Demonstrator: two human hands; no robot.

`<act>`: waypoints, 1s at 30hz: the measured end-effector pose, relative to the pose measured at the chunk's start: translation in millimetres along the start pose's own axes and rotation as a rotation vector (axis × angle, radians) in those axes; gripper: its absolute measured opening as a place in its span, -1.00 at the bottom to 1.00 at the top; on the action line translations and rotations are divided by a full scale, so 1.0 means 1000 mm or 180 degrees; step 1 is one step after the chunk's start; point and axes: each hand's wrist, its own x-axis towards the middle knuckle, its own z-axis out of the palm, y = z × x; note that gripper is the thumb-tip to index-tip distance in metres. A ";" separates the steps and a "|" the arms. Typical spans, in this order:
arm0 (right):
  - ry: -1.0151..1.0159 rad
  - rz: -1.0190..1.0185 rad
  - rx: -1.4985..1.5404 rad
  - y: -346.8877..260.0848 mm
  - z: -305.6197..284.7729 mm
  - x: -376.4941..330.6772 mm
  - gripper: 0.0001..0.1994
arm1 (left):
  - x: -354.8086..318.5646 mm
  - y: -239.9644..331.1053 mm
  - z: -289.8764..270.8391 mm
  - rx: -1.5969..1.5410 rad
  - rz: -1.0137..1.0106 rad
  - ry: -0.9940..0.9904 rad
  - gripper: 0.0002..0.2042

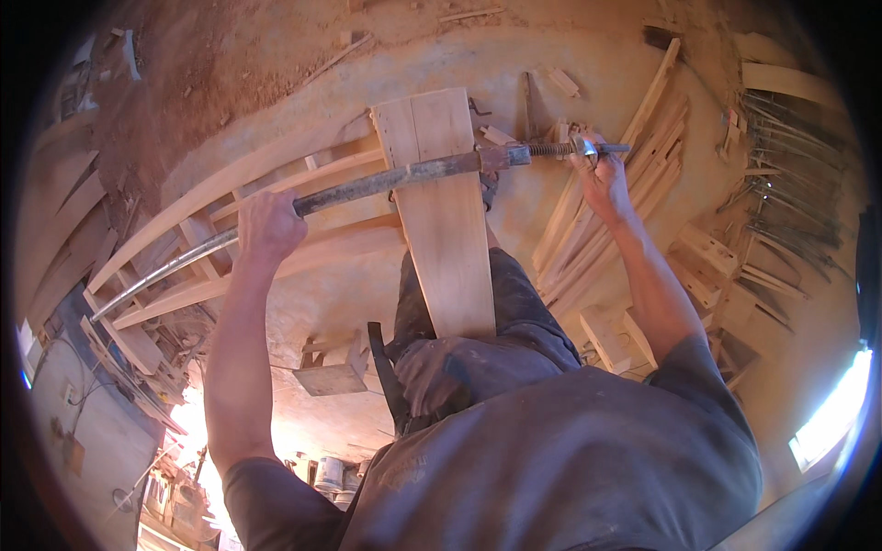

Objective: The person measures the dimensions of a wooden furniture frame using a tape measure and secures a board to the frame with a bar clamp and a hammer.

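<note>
at about nine o'clock from the middle, my left hand [266, 225] is clenched around the long rusty metal bar clamp [367, 186], knuckles up, fist wrapped tight on the bar's shaft. the bar runs on from my fist toward eight o'clock, where its end turns pale and shiny over a curved frame of light wooden slats [197, 220] lying on the sawdust floor. toward three o'clock the same bar crosses the top of the pale upright wooden panel made of two joined boards [446, 220], which stands between my arms and rests against my dark-trousered leg [514, 303]. the bar lies across the panel's face near its upper end, touching it. further right, the clamp's threaded screw [551, 148] sticks out toward two o'clock, and my right hand [602, 174] is closed on the handle at its end, fingers curled over it. beyond that hand, at two o'clock, a loose stack of thin light wooden strips [634, 156] lies fanned on the ground.
</note>
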 end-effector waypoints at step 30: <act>0.0742 0.1449 0.1388 0.020 0.020 -0.107 -0.84 | 0.027 0.085 -0.021 -0.0038 -0.0169 -0.0317 -0.62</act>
